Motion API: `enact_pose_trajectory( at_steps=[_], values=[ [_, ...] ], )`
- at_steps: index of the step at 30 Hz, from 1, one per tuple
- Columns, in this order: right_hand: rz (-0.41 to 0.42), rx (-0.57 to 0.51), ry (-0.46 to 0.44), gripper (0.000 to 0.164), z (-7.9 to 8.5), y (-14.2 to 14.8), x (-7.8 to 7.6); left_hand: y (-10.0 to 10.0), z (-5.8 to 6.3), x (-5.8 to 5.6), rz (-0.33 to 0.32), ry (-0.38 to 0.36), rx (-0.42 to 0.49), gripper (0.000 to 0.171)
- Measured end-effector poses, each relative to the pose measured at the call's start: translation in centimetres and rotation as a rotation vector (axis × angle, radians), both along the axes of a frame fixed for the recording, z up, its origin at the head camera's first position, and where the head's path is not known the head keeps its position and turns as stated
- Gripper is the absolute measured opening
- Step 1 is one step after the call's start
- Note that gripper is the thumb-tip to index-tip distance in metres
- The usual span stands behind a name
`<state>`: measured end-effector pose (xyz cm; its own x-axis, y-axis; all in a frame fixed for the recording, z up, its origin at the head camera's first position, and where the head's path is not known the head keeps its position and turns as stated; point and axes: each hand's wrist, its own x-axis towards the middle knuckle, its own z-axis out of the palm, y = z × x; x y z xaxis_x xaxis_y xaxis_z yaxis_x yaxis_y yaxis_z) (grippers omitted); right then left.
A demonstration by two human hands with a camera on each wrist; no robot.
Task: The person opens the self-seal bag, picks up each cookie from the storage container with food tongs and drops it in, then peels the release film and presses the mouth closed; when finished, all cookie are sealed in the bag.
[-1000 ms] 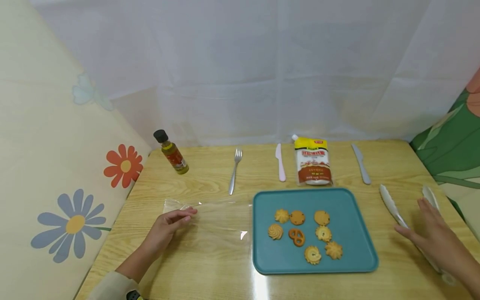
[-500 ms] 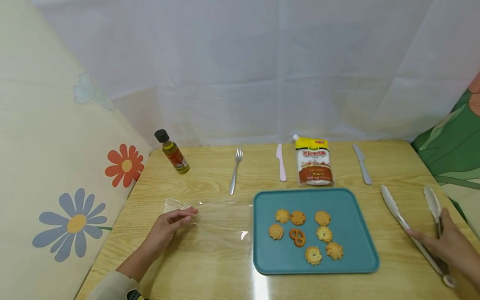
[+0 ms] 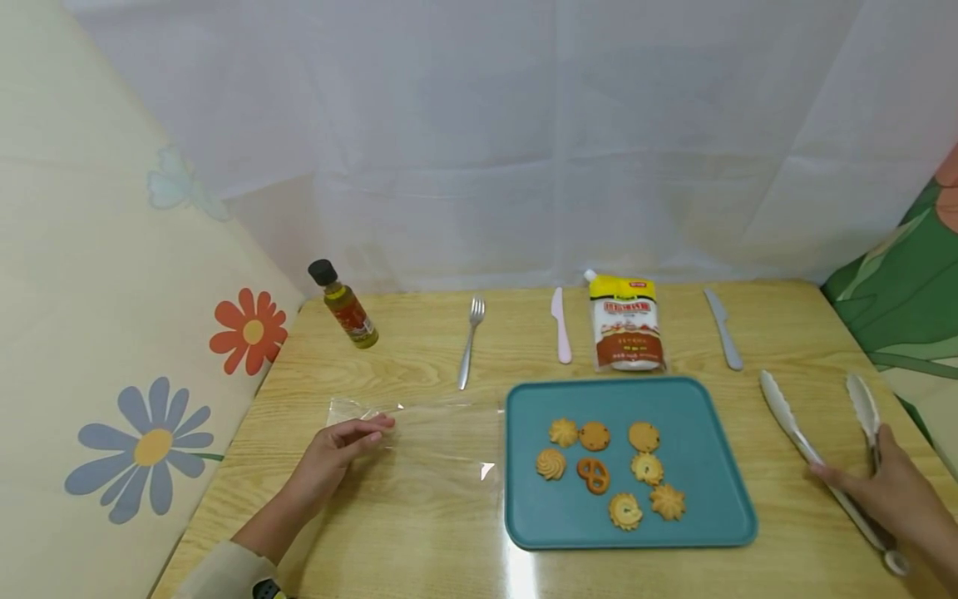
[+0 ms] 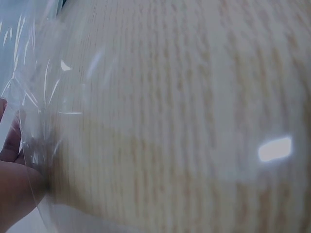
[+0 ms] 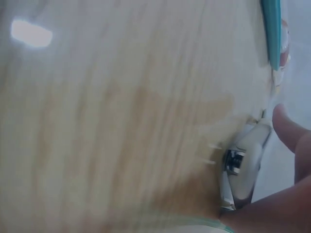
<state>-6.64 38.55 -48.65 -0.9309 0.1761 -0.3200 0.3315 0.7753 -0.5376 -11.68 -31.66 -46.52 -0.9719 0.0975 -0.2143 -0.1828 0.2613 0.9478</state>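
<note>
Your right grip (image 3: pixel 892 494), spread wide between thumb and fingers, holds the parted tongs (image 3: pixel 795 429) right of the tray (image 3: pixel 703 466), their long axis slanting away and leftward, while your left grip (image 3: pixel 333 457), across the tray, seems to pinch the clear plastic (image 3: pixel 441 453).

two hands (image 3: pixel 340 453) (image 3: pixel 894 491), one pair of tongs (image 3: pixel 786 422) and one piece of clear plastic (image 3: pixel 434 474). one tray (image 3: pixel 703 433) with seven cookies (image 3: pixel 550 464) and one pretzel (image 3: pixel 594 475). two knives (image 3: pixel 560 329) (image 3: pixel 723 329), one fork (image 3: pixel 467 349), one bottle (image 3: pixel 349 314) and one pouch (image 3: pixel 627 324). one surface (image 3: pixel 412 358) under these things. on the wall (image 3: pixel 75 249) at left, two whole printed flowers (image 3: pixel 152 448) (image 3: pixel 253 331).
</note>
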Motion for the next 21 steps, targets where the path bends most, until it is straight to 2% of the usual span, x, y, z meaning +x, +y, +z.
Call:
enact_pose_trajectory(
  at_steps=[8,21],
  values=[
    [-0.028,0.021,0.060,0.129,-0.57,-0.44,0.23,-0.07,0.00,0.03,-0.002,0.000,-0.004,0.040],
    [-0.066,-0.023,0.065,0.124,-0.50,-0.85,0.39,-0.13,-0.38,-0.08,-0.017,0.035,0.020,0.039]
  ],
)
